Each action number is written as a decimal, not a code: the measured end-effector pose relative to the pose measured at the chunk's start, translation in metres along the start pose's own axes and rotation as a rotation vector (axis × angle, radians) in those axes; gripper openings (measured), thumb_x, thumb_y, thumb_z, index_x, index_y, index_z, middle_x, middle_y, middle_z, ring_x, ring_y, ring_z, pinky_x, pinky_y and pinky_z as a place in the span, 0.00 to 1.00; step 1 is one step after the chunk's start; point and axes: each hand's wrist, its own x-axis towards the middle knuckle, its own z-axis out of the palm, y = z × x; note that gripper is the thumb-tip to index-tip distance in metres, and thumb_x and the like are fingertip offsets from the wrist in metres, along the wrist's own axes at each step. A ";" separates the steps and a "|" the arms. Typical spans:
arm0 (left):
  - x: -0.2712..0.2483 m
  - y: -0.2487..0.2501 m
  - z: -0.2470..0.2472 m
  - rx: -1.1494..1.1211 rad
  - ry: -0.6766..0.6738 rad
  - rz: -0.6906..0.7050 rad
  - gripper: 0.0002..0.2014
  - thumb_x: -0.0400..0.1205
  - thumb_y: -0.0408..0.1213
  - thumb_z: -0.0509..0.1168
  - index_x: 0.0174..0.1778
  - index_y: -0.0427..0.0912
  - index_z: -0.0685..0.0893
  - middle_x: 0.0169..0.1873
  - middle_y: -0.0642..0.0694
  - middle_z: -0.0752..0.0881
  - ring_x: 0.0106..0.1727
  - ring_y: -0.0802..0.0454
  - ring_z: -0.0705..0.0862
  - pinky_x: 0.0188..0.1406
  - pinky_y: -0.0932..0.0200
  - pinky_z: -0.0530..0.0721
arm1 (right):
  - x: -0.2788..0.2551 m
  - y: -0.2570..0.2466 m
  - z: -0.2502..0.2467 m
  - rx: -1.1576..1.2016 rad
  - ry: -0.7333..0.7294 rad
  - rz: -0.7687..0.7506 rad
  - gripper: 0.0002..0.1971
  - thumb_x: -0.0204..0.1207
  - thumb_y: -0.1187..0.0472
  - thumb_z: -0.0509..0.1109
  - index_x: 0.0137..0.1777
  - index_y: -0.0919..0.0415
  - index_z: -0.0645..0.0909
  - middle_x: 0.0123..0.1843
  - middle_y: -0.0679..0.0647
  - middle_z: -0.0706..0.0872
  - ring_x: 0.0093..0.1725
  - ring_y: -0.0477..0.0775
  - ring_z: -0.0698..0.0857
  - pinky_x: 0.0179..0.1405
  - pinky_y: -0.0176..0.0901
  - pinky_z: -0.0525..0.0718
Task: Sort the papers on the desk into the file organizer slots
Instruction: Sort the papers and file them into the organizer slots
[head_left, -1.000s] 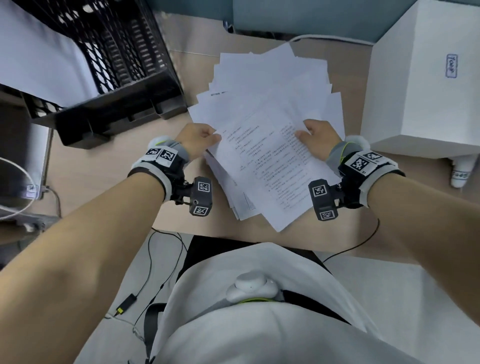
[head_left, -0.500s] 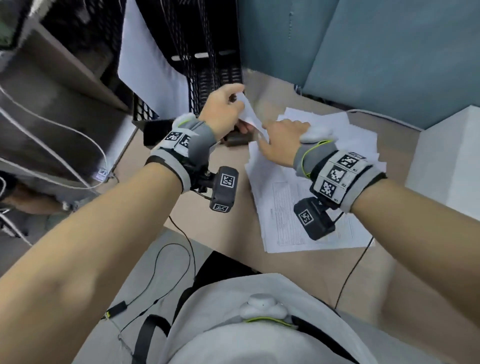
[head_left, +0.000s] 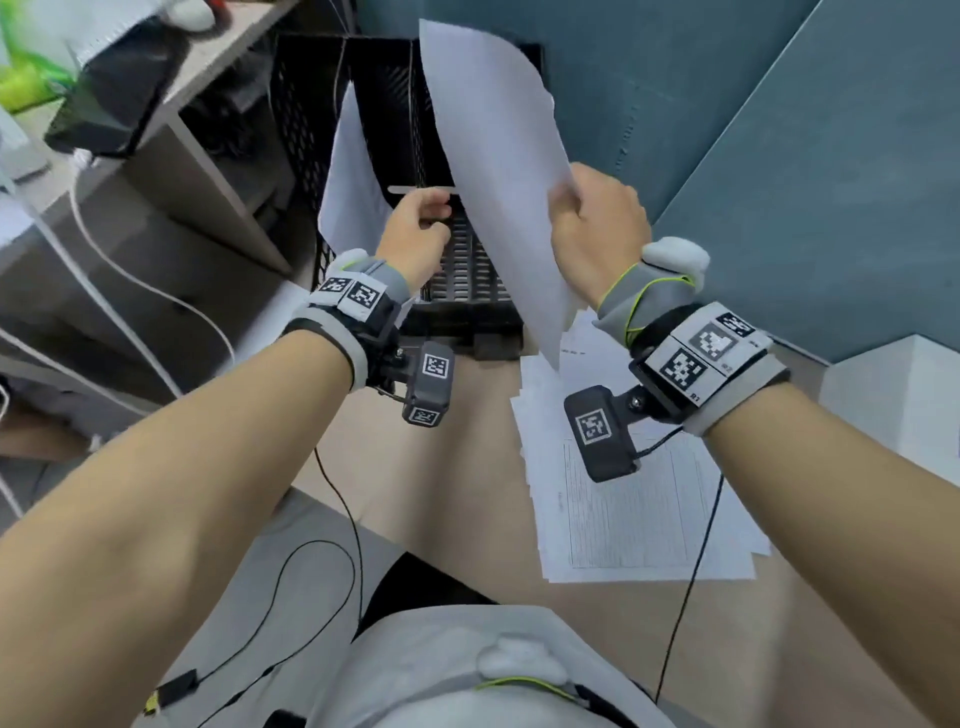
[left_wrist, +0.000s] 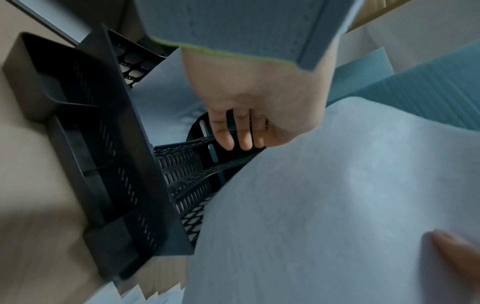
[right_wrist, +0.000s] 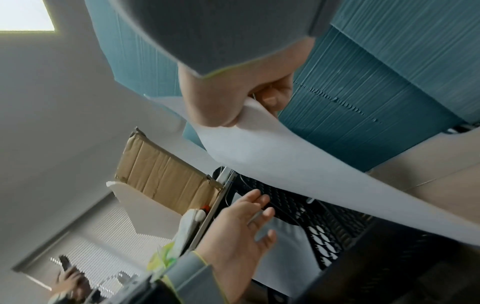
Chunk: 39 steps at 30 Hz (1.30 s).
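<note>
My right hand (head_left: 566, 202) pinches the edge of a blank-backed white sheet (head_left: 498, 171) and holds it upright and bowed over the black mesh file organizer (head_left: 311, 130). The pinch by thumb and fingers shows in the right wrist view (right_wrist: 246, 115). My left hand (head_left: 431, 213) is off the sheet, its straight fingers (left_wrist: 241, 139) resting on the rim of a mesh divider between slots. Another sheet (head_left: 348, 182) stands in the slot to the left. The loose pile of printed papers (head_left: 649, 509) lies on the desk under my right wrist.
A blue partition (head_left: 779, 156) stands behind the organizer. A white box (head_left: 893, 395) sits at the desk's right edge. Left of the organizer is a shelf unit (head_left: 171, 171) with white cables. Bare desk (head_left: 441, 493) lies between my arms.
The sheet has gone from low at the organizer's front to upright above the slots. My left hand has let go of it and moved onto a divider.
</note>
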 end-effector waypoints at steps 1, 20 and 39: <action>0.004 -0.001 -0.002 0.012 -0.006 0.011 0.21 0.80 0.25 0.57 0.70 0.42 0.76 0.60 0.48 0.81 0.44 0.61 0.79 0.27 0.66 0.84 | 0.005 -0.005 0.002 0.071 0.021 0.022 0.09 0.80 0.57 0.54 0.38 0.57 0.67 0.39 0.60 0.79 0.42 0.69 0.73 0.38 0.52 0.72; 0.031 -0.039 -0.027 0.241 -0.610 -0.396 0.05 0.84 0.33 0.62 0.51 0.46 0.81 0.46 0.46 0.88 0.38 0.54 0.84 0.38 0.61 0.82 | 0.045 -0.007 0.129 0.286 -0.347 0.169 0.25 0.77 0.53 0.64 0.74 0.52 0.69 0.64 0.49 0.84 0.62 0.51 0.82 0.66 0.46 0.77; -0.080 -0.096 0.154 0.375 -0.715 -0.137 0.23 0.83 0.26 0.56 0.76 0.40 0.68 0.65 0.42 0.80 0.51 0.48 0.80 0.36 0.69 0.78 | -0.155 0.239 0.062 -0.206 -0.712 0.371 0.26 0.83 0.61 0.57 0.82 0.56 0.62 0.83 0.52 0.64 0.81 0.56 0.65 0.78 0.48 0.61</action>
